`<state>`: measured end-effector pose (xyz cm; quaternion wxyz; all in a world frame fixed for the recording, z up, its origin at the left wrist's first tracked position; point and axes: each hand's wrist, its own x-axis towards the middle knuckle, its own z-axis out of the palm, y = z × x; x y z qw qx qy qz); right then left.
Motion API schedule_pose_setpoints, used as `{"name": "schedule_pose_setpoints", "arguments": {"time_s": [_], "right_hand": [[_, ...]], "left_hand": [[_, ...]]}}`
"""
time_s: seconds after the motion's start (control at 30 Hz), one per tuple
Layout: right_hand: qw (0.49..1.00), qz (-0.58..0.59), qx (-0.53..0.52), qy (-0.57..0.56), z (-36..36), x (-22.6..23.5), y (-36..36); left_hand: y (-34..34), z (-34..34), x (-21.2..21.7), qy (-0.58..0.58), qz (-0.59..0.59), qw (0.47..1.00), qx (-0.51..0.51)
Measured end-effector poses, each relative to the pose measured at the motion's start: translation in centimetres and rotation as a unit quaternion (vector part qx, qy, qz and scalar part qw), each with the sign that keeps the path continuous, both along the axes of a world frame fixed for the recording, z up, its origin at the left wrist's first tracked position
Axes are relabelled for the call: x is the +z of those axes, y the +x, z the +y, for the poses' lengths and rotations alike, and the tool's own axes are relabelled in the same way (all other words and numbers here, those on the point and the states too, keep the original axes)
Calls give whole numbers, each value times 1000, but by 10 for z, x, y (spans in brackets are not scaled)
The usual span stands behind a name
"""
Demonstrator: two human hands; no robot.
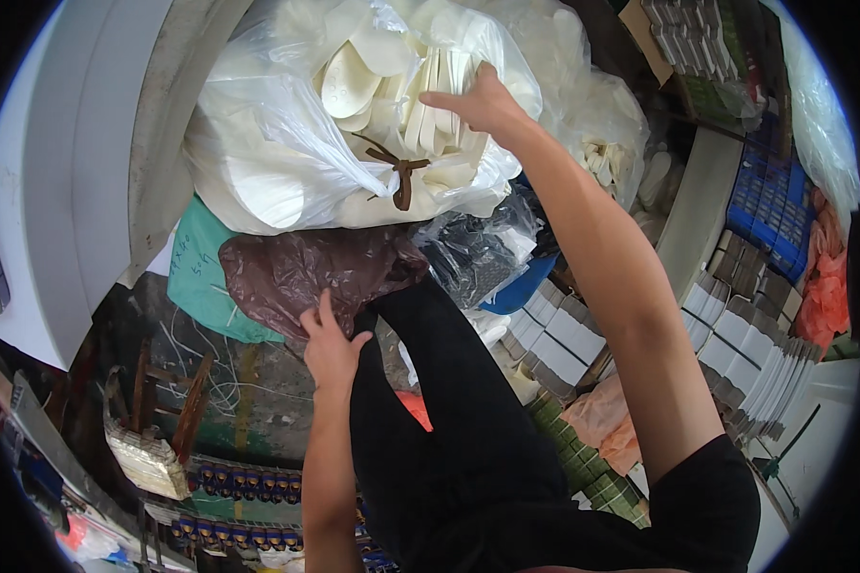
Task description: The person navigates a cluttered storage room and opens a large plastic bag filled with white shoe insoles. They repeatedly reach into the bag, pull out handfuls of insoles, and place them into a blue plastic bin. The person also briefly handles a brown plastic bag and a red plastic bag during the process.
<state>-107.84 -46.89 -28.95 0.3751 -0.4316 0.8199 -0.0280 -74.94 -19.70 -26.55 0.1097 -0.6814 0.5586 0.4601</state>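
Right hand: the right hand (pixel 478 100) reaches up with the arm stretched out, fingers spread flat against the side of the clear plastic bag (pixel 354 124), seemingly to steady it
Clear plastic bag: bulging with white shoe insoles (pixel 349 81), its neck tied off with a brown strip (pixel 399 172); it sits on top of the heap, probably kept shut so nothing spills
Left hand: the left hand (pixel 330 349) lies lower, fingers loosely open on the lower edge of the dark maroon bag (pixel 306 272), touching it without a closed grip
Maroon bag: wedged under the clear bag, beside a green sheet (pixel 205 277)
Around: stacked white boxes (pixel 736 353) stand to the right; a black bag (pixel 468 253) lies just beside the maroon one
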Motion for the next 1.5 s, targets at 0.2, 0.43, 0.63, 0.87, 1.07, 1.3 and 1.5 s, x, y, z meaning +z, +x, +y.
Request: {"name": "schedule_pose_setpoints", "arguments": {"time_s": [0.2,0.43,0.63,0.87,1.07,1.3,1.5], "right_hand": [[914,393,34,-96,-34,-38,63],[998,20,-51,26,-33,42,36],[886,-415,-188,92,136,171,15],[560,-624,-359,409,244,57,154],[725,-524,-438,95,245,-41,298],[911,-330,-130,-210,183,54,220],[942,-58,-219,-249,-5,-53,51]], "left_hand": [[84,32,14,44,-74,994,62],[90,-8,58,-42,275,785,554],[78,-44,66,-55,364,803,469],[74,-52,105,31,335,840,426],[79,-13,140,21,380,793,475],[111,-4,124,-121,362,741,552],[111,-27,124,-139,350,772,512]]}}
